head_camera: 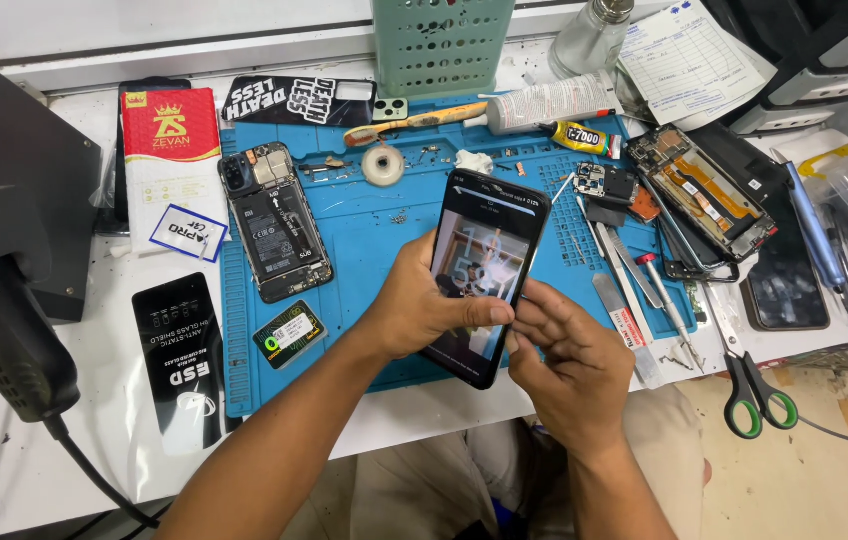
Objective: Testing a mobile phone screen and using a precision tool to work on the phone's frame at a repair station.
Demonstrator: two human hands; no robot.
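Left hand point(422, 305) clamped around a black smartphone point(484, 275), gripping its left edge from behind, thumb lying across the lit screen. Right hand point(569, 355) touching the phone's lower right edge, fingertips point(529, 300) pinched together at the screen rim; can't tell if they hold anything small. Phone is held tilted, above the front edge of the blue work mat point(374, 240), roughly mid-table near the front edge. On the mat's left part: an opened phone point(276, 222) lying back-off, internals showing, with a small green-and-black packet point(289, 333) just in front of it. Roll of tape point(383, 165) and a toothbrush point(414, 122) toward the mat's back edge, white tube point(544, 103) and yellow glue tube point(584, 138) beside them. Right of the held phone: small circuit board point(604, 185), metal pry tools and a screwdriver point(659, 290), then a stripped phone frame point(709, 190) and a dark glass panel point(784, 285). Green-handled scissors point(759, 395) hang over the table's point(94, 420) front right edge. Black screen-protector packet point(182, 360) at front left, red-and-white box point(172, 165) behind it. Green perforated basket point(441, 45) at the back edge.
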